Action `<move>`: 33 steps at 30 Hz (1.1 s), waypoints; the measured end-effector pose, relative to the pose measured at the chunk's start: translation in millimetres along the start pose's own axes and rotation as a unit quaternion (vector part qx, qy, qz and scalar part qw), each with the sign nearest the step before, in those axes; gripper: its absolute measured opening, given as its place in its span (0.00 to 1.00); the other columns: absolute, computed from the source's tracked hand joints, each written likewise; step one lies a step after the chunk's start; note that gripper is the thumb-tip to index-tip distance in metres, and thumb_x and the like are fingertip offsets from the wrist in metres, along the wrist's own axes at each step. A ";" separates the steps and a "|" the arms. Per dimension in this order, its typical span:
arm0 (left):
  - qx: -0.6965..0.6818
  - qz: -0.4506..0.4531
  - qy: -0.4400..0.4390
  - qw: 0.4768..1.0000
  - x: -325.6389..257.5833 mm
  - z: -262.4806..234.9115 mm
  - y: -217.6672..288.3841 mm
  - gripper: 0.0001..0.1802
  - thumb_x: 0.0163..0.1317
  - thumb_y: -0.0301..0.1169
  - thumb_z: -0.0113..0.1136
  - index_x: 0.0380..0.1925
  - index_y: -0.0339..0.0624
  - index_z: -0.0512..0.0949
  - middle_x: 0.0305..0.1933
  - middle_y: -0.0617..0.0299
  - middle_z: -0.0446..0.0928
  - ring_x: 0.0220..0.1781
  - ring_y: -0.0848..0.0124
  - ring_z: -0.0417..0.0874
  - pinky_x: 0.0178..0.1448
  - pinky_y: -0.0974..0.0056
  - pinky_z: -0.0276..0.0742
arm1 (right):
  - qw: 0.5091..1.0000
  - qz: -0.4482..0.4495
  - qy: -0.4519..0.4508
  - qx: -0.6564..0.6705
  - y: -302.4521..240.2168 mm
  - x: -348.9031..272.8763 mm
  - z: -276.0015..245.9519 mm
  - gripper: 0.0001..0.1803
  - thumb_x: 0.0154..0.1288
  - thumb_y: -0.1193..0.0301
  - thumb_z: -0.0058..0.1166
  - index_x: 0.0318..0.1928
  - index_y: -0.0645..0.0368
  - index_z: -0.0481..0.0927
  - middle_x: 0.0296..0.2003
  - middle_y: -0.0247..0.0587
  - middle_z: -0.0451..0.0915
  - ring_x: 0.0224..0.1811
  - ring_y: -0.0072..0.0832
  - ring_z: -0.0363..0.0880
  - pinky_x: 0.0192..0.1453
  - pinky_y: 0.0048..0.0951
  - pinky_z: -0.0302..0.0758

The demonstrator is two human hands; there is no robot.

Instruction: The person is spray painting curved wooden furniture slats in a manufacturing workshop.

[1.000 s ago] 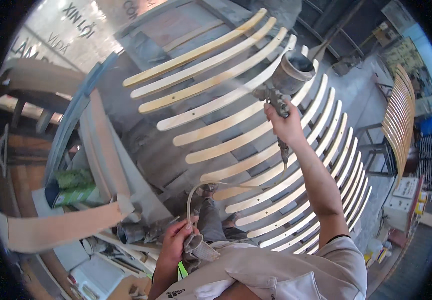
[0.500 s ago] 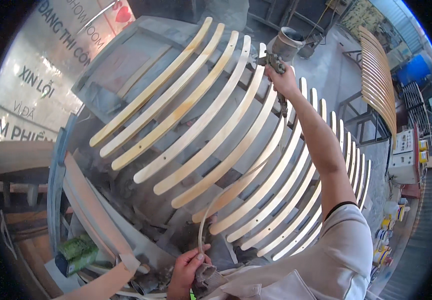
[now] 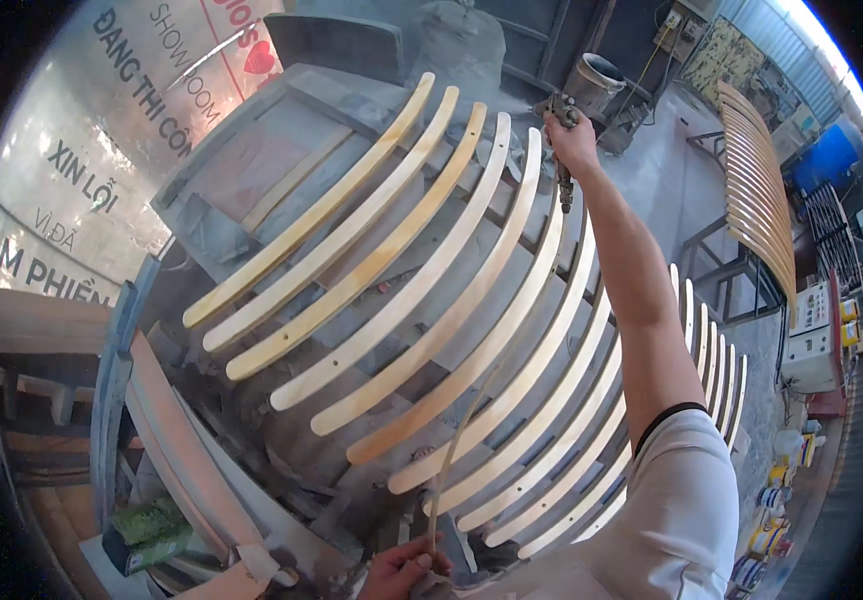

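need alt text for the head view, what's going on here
A person's right hand holds a spray gun at arm's length over a row of curved pale wooden slats on a grey rack, while the left hand grips its hose near the body.

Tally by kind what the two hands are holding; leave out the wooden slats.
Grey metal spray gun, gripped in the right hand: 1
Thin pale hose, gripped in the left hand: 1
Total: 2

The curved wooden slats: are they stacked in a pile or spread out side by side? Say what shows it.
Spread out. The slats lie side by side across the grey rack, with gaps between them showing its frame beneath.
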State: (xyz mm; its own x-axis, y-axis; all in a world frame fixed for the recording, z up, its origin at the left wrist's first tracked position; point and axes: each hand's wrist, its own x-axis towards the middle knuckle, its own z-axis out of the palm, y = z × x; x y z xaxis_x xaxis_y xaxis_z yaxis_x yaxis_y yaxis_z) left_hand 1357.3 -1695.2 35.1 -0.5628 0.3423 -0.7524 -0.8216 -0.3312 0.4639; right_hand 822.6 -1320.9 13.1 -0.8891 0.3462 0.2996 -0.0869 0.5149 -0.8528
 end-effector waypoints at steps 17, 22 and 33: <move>-0.151 0.145 0.226 0.951 -101.8 28.6 -148.0 0.17 0.69 0.29 0.51 0.55 0.37 0.77 0.33 0.67 0.79 0.32 0.77 0.78 0.39 0.72 0.75 | 0.941 -0.033 -0.320 0.103 -162.4 -342.2 -32.6 0.19 0.62 0.63 0.61 0.45 0.67 0.78 0.33 0.53 0.83 0.37 0.38 0.83 0.43 0.37 0.77; -0.157 0.197 0.264 0.931 -137.8 49.1 -197.5 0.17 0.70 0.30 0.51 0.55 0.35 0.77 0.38 0.65 0.81 0.36 0.79 0.79 0.44 0.73 0.75 | 0.912 -0.088 -0.352 0.190 -211.0 -413.5 -13.9 0.20 0.61 0.64 0.61 0.47 0.68 0.78 0.36 0.57 0.83 0.41 0.49 0.83 0.45 0.37 0.76; -0.166 0.196 0.297 0.919 -128.9 50.1 -179.7 0.17 0.70 0.29 0.51 0.55 0.35 0.77 0.33 0.66 0.79 0.32 0.80 0.78 0.39 0.74 0.73 | 0.913 -0.090 -0.343 0.204 -140.4 -412.2 -24.4 0.15 0.65 0.67 0.59 0.48 0.63 0.78 0.26 0.30 0.78 0.29 0.17 0.70 0.34 0.26 0.71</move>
State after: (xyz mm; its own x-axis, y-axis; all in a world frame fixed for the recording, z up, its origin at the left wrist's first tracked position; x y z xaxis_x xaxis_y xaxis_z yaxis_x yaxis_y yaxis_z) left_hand 1572.9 -1635.7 72.2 -0.5799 -0.3699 -0.7259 -0.4366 -0.6111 0.6602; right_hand 1212.3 -1516.7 19.8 -0.9041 -0.3592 0.2314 -0.2949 0.1327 -0.9463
